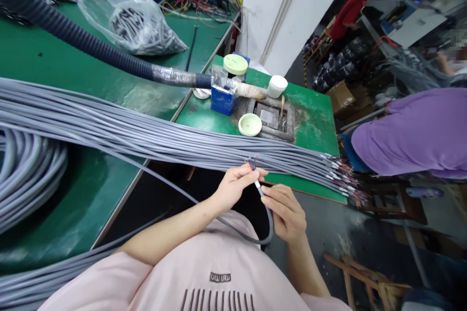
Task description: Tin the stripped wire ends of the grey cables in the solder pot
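Both my hands are around the end of one grey cable [270,223] in front of my chest. My left hand [237,185] pinches the cable near its stripped end, where thin coloured wires [252,162] fan out above the fingers. Just below, my right hand [286,210] has its fingers closed on the grey jacket, beside a white band [257,184]. From there the cable loops down and back to the left. Behind my hands lies a long bundle of grey cables [182,141], their coloured wire ends [346,180] at the right.
A solder pot [270,119], a green lid [250,125], a white jar [277,86] and a ribbed hose [109,58] on a blue block stand beyond the bundle. Coiled cable [32,170] lies left. A person in purple [408,133] is at the right, with a wooden stool [365,277] nearer.
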{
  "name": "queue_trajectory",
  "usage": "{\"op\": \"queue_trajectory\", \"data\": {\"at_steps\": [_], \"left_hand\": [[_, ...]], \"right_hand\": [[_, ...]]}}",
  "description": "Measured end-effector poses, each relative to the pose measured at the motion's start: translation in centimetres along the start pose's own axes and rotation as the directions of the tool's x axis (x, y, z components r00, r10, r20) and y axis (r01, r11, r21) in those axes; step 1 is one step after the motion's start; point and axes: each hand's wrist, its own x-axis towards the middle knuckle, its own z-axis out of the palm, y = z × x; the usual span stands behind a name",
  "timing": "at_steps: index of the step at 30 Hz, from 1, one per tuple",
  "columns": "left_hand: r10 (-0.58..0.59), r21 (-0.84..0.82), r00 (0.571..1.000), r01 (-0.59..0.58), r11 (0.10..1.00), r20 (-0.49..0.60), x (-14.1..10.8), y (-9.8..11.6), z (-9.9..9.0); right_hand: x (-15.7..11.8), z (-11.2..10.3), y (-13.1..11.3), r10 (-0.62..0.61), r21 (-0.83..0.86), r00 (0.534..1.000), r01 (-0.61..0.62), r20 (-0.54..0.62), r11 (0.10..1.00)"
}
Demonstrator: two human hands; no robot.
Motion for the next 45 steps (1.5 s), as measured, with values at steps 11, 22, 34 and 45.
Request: {"op": "queue_trajectory", "data": {"at_steps": [11, 22, 34, 45], "left_hand": [[-0.045, -0.124, 0.997, 0.052, 0.991, 0.057, 0.6, -0.8, 0.0], [0.075, -0.118, 0.978, -0.100, 0.988, -0.196, 1.5, 0.3, -1.2], [0.203, 0.270, 0.959, -0.146, 0.952, -0.199, 1.6, 1.7, -1.0], [0.218, 0.281, 0.961, -0.165, 0.945, -0.170, 1.9, 2.2, -1.5]], "right_hand": [[1.2, 2.3, 0.1, 0.672, 0.570, 0.672, -0.698, 0.310, 0.434], [2.5, 2.9, 0.2, 0.735, 0.490, 0.611, -0.757, 0.295, 0.433], [4.1, 3.7, -0.2, 0.774, 0.394, 0.556, -0.812, 0.302, 0.430], [3.8, 4.2, 1.5, 0.631, 0.683, 0.506, -0.729, 0.588, -0.051]]}}
